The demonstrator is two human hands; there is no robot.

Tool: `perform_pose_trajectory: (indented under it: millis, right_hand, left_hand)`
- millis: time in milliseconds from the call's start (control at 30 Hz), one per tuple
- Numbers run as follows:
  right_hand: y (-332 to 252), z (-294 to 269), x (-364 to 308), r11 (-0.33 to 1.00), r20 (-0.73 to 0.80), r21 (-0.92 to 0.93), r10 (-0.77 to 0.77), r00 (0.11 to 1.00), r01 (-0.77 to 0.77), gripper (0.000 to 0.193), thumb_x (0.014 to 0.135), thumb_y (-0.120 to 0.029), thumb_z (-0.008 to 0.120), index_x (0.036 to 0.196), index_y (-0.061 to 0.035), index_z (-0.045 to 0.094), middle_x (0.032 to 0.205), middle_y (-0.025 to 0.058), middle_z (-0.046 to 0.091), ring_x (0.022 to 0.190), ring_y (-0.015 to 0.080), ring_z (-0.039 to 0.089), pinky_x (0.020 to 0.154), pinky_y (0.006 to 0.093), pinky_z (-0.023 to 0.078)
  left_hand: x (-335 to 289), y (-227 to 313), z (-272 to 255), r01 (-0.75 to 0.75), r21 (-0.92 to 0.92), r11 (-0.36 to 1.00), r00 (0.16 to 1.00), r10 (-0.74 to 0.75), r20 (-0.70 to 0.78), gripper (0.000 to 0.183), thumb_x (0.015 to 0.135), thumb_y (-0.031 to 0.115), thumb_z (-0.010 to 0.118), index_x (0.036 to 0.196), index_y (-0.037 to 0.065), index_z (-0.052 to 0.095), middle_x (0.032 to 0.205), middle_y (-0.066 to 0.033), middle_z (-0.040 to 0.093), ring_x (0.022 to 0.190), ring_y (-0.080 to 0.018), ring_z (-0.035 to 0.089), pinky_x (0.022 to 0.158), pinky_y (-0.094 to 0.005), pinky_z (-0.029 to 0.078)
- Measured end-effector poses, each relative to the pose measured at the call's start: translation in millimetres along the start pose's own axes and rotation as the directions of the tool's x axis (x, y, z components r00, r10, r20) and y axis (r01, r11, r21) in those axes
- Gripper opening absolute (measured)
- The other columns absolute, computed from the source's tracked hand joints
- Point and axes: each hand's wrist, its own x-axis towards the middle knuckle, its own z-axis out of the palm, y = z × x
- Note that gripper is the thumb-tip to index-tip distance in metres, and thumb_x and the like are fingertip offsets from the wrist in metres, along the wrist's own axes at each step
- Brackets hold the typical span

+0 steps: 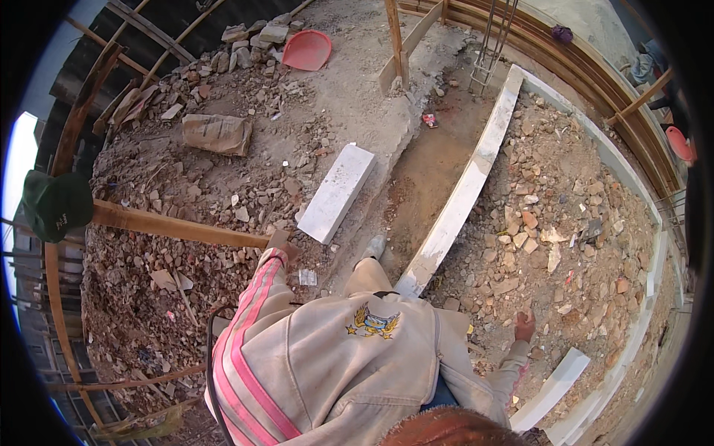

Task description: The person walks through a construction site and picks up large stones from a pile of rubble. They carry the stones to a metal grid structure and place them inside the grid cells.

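Note:
My left hand [288, 253], on a pink-striped sleeve, is low over the rubble beside a small flat brown piece [277, 238] at the end of a wooden post [178, 224]. Its fingers are too small to make out, so I cannot tell whether it grips that piece. Over the stones on the right is my right hand [525, 325], its fingers curled in with nothing visible in them. A long white block [338, 195] lies on the ground ahead of my left hand. Between my hands, a low white block wall [465, 197] runs away from me beside my shoe [373, 247].
Broken stones and bricks [532, 223] cover the ground on both sides. Another white block [550, 388] lies near right. Farther off are a red basin [306, 50], a brown paper sack [217, 134] and upright steel bars [492, 44]. A green cap [56, 204] hangs on the post.

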Motion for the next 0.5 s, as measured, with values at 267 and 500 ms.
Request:
perform_pose_trajectory:
  millis: [267,500]
  right_hand:
    - [-324,76,118,0.956,-0.102,-0.282,-0.114,0.988,0.082,0.047,0.091,-0.025,0.064,0.131,-0.0040,0.055,0.104,0.0143,0.066,0.092,0.0221,0.061,0.081,0.0343,0.049]
    - [-465,43,61,0.885,-0.437,-0.453,-0.322,0.840,0.104,0.043,0.098,-0.024,0.057,0.136,-0.0039,0.051,0.124,0.0149,0.058,0.107,0.0223,0.058,0.093,0.0338,0.045]
  left_hand:
    - [173,-174,-144,-0.179,-0.981,-0.079,0.881,-0.457,-0.124,0.044,0.081,0.053,0.065,0.102,0.015,0.071,0.092,-0.0152,0.071,0.086,-0.0280,0.069,0.078,-0.0390,0.052]
    - [170,-227,-189,-0.207,-0.971,0.123,0.913,-0.333,-0.237,0.038,0.083,0.051,0.063,0.094,0.016,0.072,0.088,-0.0121,0.072,0.090,-0.0308,0.068,0.082,-0.0402,0.052]
